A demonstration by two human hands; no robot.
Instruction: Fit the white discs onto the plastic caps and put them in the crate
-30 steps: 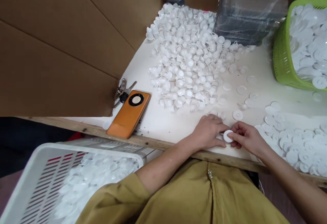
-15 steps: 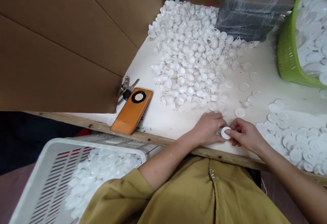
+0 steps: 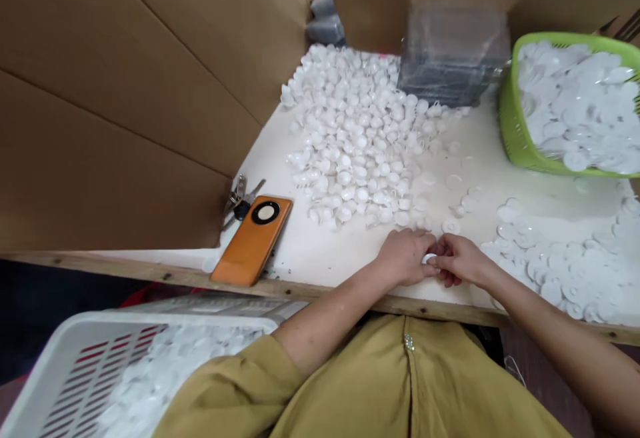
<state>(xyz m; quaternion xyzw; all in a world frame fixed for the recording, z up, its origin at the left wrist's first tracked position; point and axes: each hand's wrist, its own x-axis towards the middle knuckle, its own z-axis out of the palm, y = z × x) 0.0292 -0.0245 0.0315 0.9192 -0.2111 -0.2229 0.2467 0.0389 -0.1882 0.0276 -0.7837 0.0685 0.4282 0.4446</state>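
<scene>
At the near edge of the table, my right hand (image 3: 456, 259) pinches a small white saucer (image 3: 429, 259), tilted so that it shows as a narrow oval. My left hand (image 3: 406, 255) is closed right against it, fingers touching the saucer's far side; whatever else those fingers hold is hidden. Beyond my hands spreads a heap of tiny white cups (image 3: 360, 151). To the right of my right hand lies a pile of small white saucers (image 3: 565, 271), and one loose saucer (image 3: 451, 226) rests just past my fingers.
A green basket (image 3: 510, 118) full of white pieces stands back right, beside a plastic-wrapped stack (image 3: 445, 65). An orange phone (image 3: 245, 251) and keys (image 3: 243, 199) lie left, by a cardboard wall (image 3: 125, 125). Below the table edge stands a white crate (image 3: 70, 331) of white pieces.
My hands have drawn closer together, and the saucer has turned from nearly face-on to a steep tilt. The camera has swung up and right, showing more of the green basket.
</scene>
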